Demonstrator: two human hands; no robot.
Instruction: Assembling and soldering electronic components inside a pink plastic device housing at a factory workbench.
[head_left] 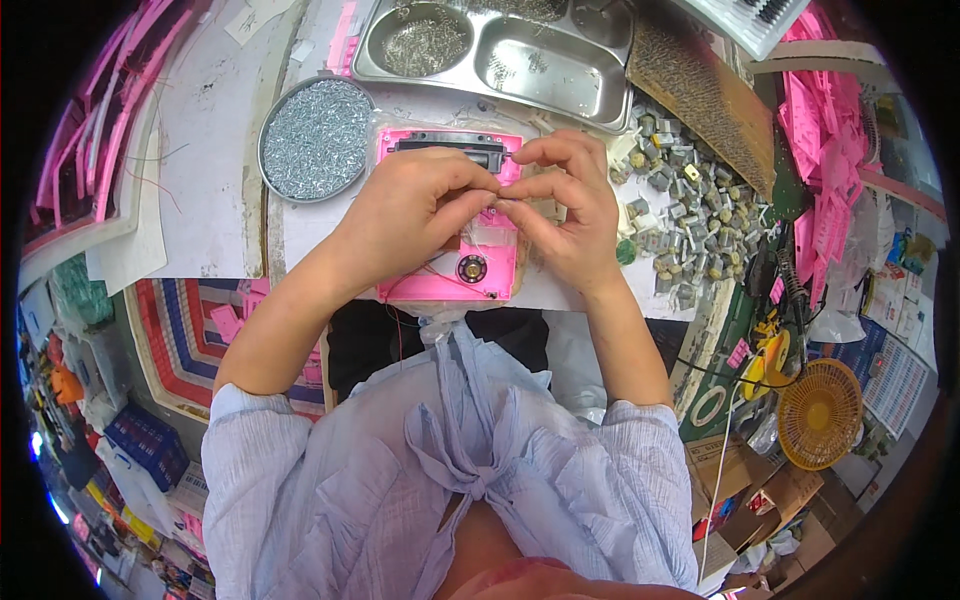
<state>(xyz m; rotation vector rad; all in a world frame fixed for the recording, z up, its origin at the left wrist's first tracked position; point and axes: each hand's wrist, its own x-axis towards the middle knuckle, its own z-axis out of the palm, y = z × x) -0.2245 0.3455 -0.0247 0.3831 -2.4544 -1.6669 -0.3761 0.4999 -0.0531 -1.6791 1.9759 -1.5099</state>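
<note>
A pink plastic housing (412, 288) lies on the table in front of me. Along its far side runs a black part (470, 148), and a small round black speaker (471, 267) with thin wires sits near its front edge. My left hand (420, 205) and my right hand (570, 205) meet over the middle of the housing. Both hands are closed in a pinch, fingertips nearly touching each other. Whatever lies between the fingertips is too small and too covered to make out.
Left of the housing stands a round dish of screws (315, 138). Behind is a steel compartment tray (545, 75) with small metal parts. Many small metal motors (690, 200) are heaped at the right. Pink plastic parts (820, 130) pile up farther right, near an orange basket (820, 412).
</note>
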